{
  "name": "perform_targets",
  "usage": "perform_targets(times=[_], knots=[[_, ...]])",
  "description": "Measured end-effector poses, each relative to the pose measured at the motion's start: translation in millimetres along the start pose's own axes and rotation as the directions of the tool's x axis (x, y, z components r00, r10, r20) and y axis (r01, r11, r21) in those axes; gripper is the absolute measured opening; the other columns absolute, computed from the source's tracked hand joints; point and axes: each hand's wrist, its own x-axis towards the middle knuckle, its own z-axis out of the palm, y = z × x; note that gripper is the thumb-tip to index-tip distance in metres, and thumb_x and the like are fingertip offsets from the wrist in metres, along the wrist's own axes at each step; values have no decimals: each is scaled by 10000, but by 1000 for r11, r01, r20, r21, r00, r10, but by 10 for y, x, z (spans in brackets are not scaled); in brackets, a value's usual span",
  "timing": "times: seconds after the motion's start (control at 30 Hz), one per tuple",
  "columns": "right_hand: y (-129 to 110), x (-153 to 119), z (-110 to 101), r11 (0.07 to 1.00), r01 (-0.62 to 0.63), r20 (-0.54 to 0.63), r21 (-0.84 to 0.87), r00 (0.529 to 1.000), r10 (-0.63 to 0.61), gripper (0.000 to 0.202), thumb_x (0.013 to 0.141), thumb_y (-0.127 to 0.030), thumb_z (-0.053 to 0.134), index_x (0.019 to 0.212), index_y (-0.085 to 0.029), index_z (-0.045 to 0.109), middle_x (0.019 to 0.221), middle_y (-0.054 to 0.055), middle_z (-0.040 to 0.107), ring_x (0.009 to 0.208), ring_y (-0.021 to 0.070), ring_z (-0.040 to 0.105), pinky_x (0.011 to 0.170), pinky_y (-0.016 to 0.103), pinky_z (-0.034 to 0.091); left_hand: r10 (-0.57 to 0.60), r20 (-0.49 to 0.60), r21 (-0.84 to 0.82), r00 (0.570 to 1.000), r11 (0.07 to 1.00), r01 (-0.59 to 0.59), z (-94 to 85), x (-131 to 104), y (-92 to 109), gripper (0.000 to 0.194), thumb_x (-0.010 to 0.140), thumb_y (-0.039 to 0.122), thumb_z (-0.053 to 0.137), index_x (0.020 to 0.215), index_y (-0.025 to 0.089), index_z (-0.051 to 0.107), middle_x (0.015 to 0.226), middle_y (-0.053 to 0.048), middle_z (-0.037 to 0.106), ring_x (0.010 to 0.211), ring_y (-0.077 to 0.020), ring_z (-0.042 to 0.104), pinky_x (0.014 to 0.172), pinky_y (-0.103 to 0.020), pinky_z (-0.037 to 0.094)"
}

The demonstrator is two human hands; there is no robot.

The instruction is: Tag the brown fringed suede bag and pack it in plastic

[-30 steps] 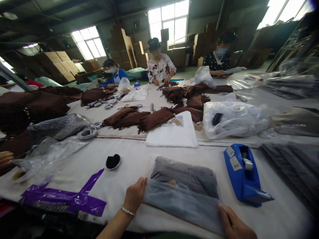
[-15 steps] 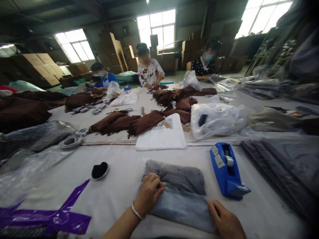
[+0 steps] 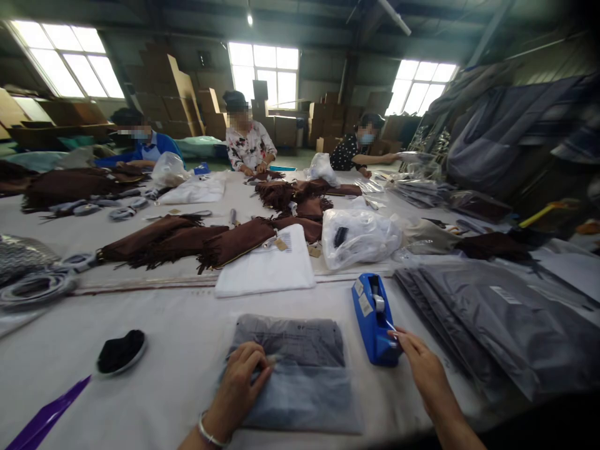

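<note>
A plastic bag [image 3: 300, 400] with dark grey folded fabric [image 3: 295, 337] inside lies flat in front of me. My left hand [image 3: 244, 382], a bangle at its wrist, lies on the bag's left side, fingers bent and closed on the folded-over plastic. To the right stands a blue tape dispenser [image 3: 370, 325]. My right hand [image 3: 422, 362] is at its front end, thumb and forefinger pinching the end of the clear tape [image 3: 390, 326], which stretches from the roll.
Stacked grey bagged pieces [image 3: 497, 319] lie right of the dispenser. A black pad in a white dish [image 3: 120, 353] sits left. Beyond are a white packet [image 3: 269, 265], brown fringed pouches [image 3: 239, 240] and a stuffed plastic bag [image 3: 360, 237]. Several co-workers [image 3: 250, 137] work across the table.
My right hand has left the bag's right edge and moved to the dispenser, taking hold of the tape. My left hand stays on the bag. The view has turned right.
</note>
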Motion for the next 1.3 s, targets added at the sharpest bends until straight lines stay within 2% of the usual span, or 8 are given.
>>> perform_targets(times=[0.3,0.57,0.9,1.03,1.1,1.17,1.23,1.3], knots=[[366,-244,-79,961,109,-157,-253,976,-152,538,716,-685,498,816,-193,693,1140,120,600,1183,329,432,1079,498,235,5,-30,1,1000,1000,-5,28,0,-11,95,877,240,553,799,199,516,953,-44,565,980,-223,517,857,-362,404],[-6,-154,35,997,82,-47,-13,995,-82,582,814,-556,503,1306,-248,465,1069,36,657,1098,236,545,1021,397,352,-2,-28,-7,1000,1000,2,16,-2,-18,88,867,225,569,796,199,525,949,-41,571,978,-222,518,866,-363,397],[414,-342,-162,989,-61,-208,-131,978,33,716,748,-572,588,1340,-205,421,898,46,683,1103,311,541,1054,506,287,-50,-24,-46,998,998,49,3,-10,7,80,862,216,578,801,202,529,933,-40,583,962,-225,528,861,-372,394],[185,-426,-41,971,202,53,-130,979,-197,568,777,-507,598,1269,-249,481,1064,25,636,1082,242,547,1063,392,309,-57,-40,-91,998,994,53,6,-9,20,77,865,205,575,806,199,527,931,-40,587,965,-223,527,883,-384,386],[-107,-502,211,921,381,393,-83,862,-321,561,834,-410,562,1346,-278,372,992,-4,623,1035,187,552,1041,345,331,-67,-43,-102,997,993,62,-3,-3,32,82,863,192,577,801,196,523,921,-39,586,954,-220,527,883,-387,386],[-428,-538,535,855,519,692,-11,621,-368,571,903,-296,444,1424,-308,210,890,-23,592,934,151,557,997,338,369,-73,-35,-104,997,992,69,-18,-2,47,85,862,179,575,799,195,520,912,-37,584,945,-216,525,881,-388,387],[-675,-517,846,762,646,825,-38,451,-341,613,878,-194,445,1427,-336,211,909,-11,581,919,162,534,957,348,390,-72,-25,-95,997,993,69,-33,-7,64,80,861,168,574,807,194,521,911,-36,583,944,-215,521,878,-388,388],[-783,-462,1084,654,748,869,-108,391,-304,682,818,-133,502,1419,-339,253,924,9,582,915,188,518,926,367,402,-67,-24,-78,997,995,65,-40,-15,77,72,861,164,571,818,193,521,917,-38,584,946,-215,517,876,-388,388]])
